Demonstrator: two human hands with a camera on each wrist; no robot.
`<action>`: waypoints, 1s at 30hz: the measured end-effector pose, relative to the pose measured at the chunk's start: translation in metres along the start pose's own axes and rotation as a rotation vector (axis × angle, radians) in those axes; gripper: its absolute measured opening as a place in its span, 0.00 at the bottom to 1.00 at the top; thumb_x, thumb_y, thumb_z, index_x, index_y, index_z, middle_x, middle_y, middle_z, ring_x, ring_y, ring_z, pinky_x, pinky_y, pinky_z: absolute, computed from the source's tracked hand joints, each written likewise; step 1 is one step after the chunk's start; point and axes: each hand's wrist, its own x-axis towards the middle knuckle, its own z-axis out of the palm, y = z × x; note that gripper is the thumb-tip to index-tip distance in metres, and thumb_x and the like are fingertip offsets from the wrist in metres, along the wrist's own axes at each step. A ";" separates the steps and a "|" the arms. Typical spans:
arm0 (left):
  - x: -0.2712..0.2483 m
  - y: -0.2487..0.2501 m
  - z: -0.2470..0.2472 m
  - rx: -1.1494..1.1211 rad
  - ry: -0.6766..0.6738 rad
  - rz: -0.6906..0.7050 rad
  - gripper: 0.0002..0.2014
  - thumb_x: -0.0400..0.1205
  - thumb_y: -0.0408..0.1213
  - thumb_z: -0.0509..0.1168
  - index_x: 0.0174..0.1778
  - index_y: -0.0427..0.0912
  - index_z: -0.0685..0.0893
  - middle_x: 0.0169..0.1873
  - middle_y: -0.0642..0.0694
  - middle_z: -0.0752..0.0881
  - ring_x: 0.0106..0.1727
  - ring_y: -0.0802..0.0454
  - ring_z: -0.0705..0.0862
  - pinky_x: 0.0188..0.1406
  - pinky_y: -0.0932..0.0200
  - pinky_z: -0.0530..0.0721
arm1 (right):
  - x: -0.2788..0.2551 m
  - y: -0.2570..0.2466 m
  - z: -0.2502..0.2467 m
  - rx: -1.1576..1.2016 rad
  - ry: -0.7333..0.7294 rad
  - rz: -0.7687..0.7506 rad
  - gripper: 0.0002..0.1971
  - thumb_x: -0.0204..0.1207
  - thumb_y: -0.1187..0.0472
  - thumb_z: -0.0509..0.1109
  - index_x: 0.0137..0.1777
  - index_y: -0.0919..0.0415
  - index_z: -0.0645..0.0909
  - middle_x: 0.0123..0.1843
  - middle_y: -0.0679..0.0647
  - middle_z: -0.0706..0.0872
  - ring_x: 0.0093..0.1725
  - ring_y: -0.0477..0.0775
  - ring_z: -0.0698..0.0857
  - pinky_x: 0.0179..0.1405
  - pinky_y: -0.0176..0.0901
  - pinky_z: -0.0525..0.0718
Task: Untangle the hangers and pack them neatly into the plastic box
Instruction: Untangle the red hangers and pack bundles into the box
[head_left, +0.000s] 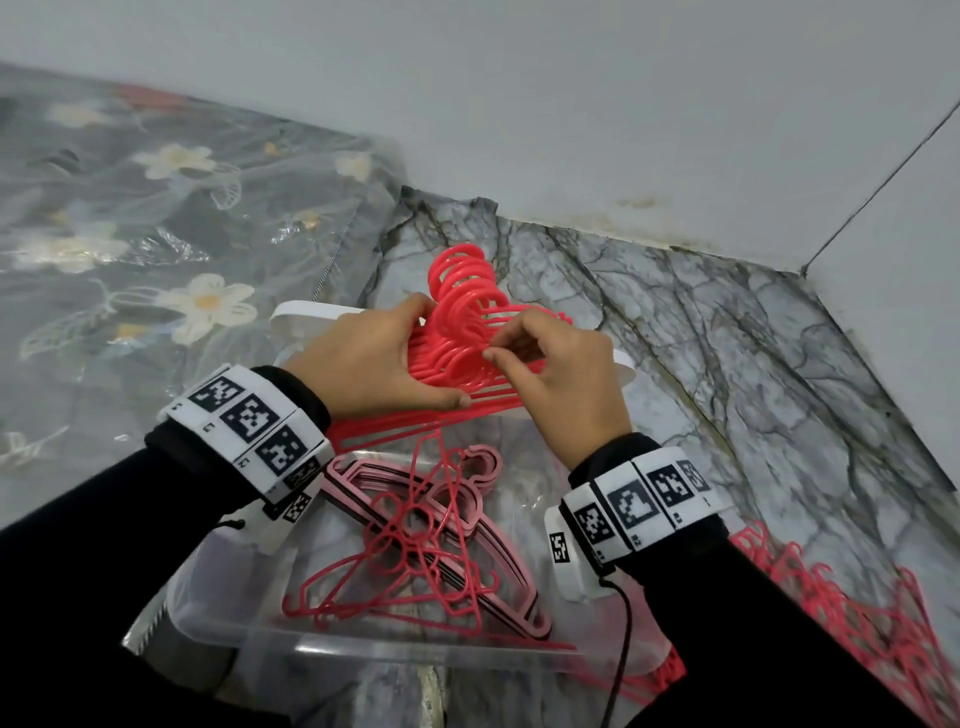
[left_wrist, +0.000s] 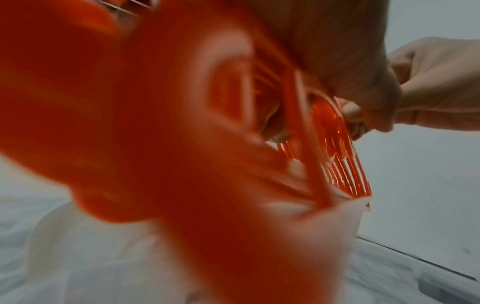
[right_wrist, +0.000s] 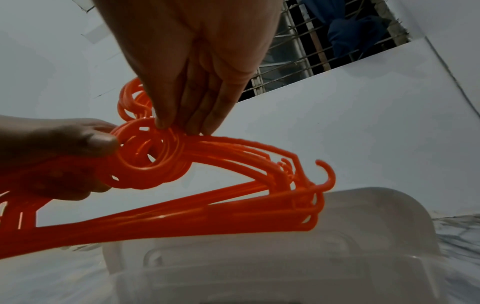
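A stacked bundle of red hangers (head_left: 467, 317) hangs in the air above the clear plastic box (head_left: 436, 649). My left hand (head_left: 384, 358) grips the bundle from the left, thumb under the bars. At the round loops by the hooks, my right hand (head_left: 550, 369) pinches the bundle with its fingertips. In the right wrist view the right fingers (right_wrist: 187, 121) sit on the red hangers (right_wrist: 207, 164), with the left hand (right_wrist: 64, 148) opposite. In the left wrist view the red hangers (left_wrist: 335, 127) are mostly a blur. Pink hangers (head_left: 467, 493) and loose red hangers (head_left: 415, 566) lie in the box.
A tangled pile of red hangers (head_left: 857, 623) lies on the marbled floor (head_left: 727, 364) at the right. The white lid (head_left: 306, 312) lies behind the box. Floral bedding in clear plastic (head_left: 156, 234) fills the left. Walls (head_left: 571, 104) close the back and right.
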 end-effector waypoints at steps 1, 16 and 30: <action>0.000 -0.001 0.001 -0.008 -0.009 -0.002 0.45 0.60 0.67 0.75 0.69 0.50 0.70 0.51 0.51 0.88 0.49 0.50 0.86 0.53 0.48 0.82 | 0.000 0.000 0.000 0.016 0.021 0.004 0.04 0.71 0.64 0.77 0.40 0.61 0.84 0.36 0.50 0.88 0.37 0.47 0.86 0.43 0.47 0.85; 0.002 -0.008 -0.019 0.000 0.123 -0.033 0.45 0.62 0.67 0.73 0.71 0.50 0.70 0.59 0.49 0.86 0.57 0.47 0.85 0.59 0.49 0.80 | -0.065 0.053 0.087 -0.626 -1.059 -0.120 0.10 0.79 0.66 0.60 0.53 0.65 0.81 0.55 0.61 0.85 0.53 0.64 0.84 0.42 0.51 0.79; 0.006 -0.010 -0.008 0.024 0.183 0.030 0.42 0.62 0.69 0.72 0.69 0.52 0.72 0.54 0.52 0.88 0.53 0.49 0.86 0.46 0.61 0.73 | -0.096 0.087 0.179 -0.690 -0.966 0.072 0.19 0.82 0.68 0.51 0.72 0.68 0.68 0.69 0.65 0.77 0.69 0.66 0.75 0.63 0.61 0.77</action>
